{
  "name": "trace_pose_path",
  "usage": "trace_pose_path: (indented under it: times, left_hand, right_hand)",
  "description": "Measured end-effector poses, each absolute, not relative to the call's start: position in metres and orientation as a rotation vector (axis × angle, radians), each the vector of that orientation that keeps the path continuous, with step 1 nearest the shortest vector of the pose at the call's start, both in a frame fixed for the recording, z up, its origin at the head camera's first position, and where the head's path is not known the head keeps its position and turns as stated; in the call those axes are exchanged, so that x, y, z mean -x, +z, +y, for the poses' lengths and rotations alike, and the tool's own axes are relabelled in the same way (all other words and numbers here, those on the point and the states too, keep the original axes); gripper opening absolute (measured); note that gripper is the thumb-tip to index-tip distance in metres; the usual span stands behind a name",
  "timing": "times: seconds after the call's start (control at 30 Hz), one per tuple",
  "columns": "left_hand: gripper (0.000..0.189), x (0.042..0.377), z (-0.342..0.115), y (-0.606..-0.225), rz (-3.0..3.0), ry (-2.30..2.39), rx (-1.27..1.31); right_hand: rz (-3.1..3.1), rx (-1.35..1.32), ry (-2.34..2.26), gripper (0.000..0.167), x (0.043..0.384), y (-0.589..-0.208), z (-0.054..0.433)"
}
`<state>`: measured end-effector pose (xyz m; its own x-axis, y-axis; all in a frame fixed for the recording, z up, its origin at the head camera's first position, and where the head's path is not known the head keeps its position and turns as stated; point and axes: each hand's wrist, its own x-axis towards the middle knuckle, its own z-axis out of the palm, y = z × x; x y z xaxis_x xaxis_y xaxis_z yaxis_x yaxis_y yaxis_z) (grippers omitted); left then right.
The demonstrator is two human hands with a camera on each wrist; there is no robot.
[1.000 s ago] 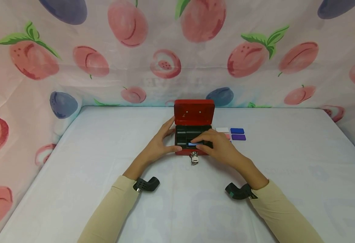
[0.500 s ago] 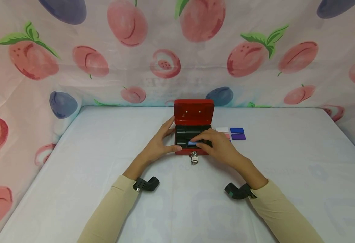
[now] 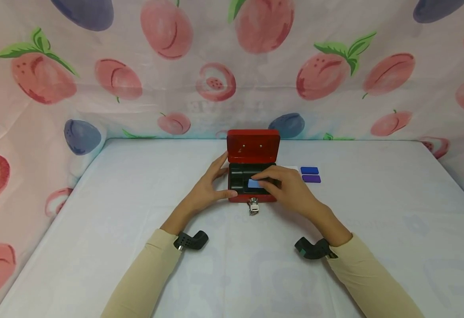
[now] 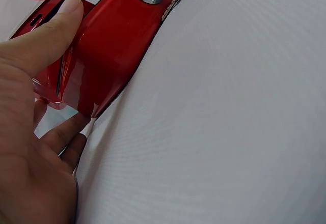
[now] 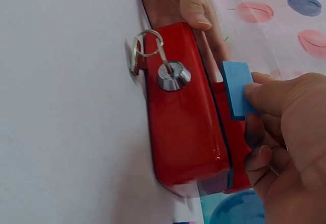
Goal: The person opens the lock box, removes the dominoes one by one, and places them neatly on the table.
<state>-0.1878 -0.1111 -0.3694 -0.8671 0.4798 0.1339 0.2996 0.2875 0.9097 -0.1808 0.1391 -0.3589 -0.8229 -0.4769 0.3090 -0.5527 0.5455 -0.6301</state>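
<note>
A small red cash box (image 3: 235, 199) stands on the table with its lid (image 3: 253, 148) raised and a black tray (image 3: 236, 179) inside. My left hand (image 3: 205, 187) holds the box's left side, thumb on the front rim and fingers along the side. Between thumb and fingertips, my right hand (image 3: 293, 190) pinches a light blue flat rectangular block (image 5: 236, 89) above the front right of the tray. From the lock (image 5: 174, 76) on the front hangs a key on a ring (image 5: 149, 43). The right hand hides part of the tray.
To the right of the box lie a blue block (image 3: 309, 170), a purple block (image 3: 311, 179) and a partly hidden white piece (image 3: 294, 168). A fruit-print cloth (image 3: 168, 97) hangs behind the white-covered table (image 3: 156, 168).
The light blue block has risen at the tray and tilted, showing more of its broad face. My right hand has moved up slightly with it; the left stays put.
</note>
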Motion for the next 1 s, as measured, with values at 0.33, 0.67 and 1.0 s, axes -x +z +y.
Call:
trace_pose_path:
  times: [0.33,0.67,1.0]
  left_hand:
    - [0.096,0.188,-0.111,-0.369,2.389,1.618,-0.72]
    - [0.101,0.206,-0.115,-0.406,2.422,1.628,-0.744]
    - [0.101,0.202,-0.113,-0.398,2.413,1.629,-0.72]
  right_hand:
    - [-2.628,-0.858,1.17,0.024,0.184,-0.354,0.148]
    - [-2.588,-0.782,1.173,0.024,0.184,-0.348,0.159]
    - [-2.555,-0.783,1.191,0.022,0.186,-0.344,0.172]
